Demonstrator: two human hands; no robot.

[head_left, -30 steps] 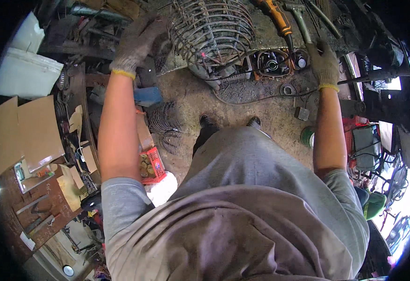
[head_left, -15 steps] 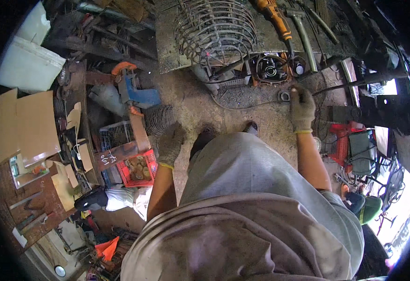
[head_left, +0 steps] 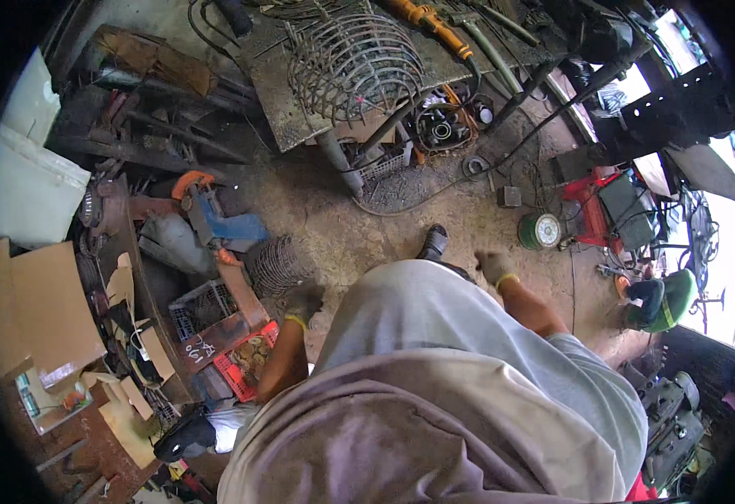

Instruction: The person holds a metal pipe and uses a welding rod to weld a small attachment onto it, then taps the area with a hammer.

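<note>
Grey knit gloves cover both hands: the left hand hangs just beside a coil of ringed wire, the right hand near a green spool; both look empty, though I cannot tell how far their fingers curl. That coil, on the floor, looks stiff, fairly heavy, best grasped around several rings. Farther left, white hand lettering marks a brown plank; the spool's face is too small to read

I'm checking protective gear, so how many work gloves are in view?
2: one glove on the left hand, near the coiled wire; the other on the right hand, right of the visible shoe in the picture. More could be hidden in the clutter.
</note>
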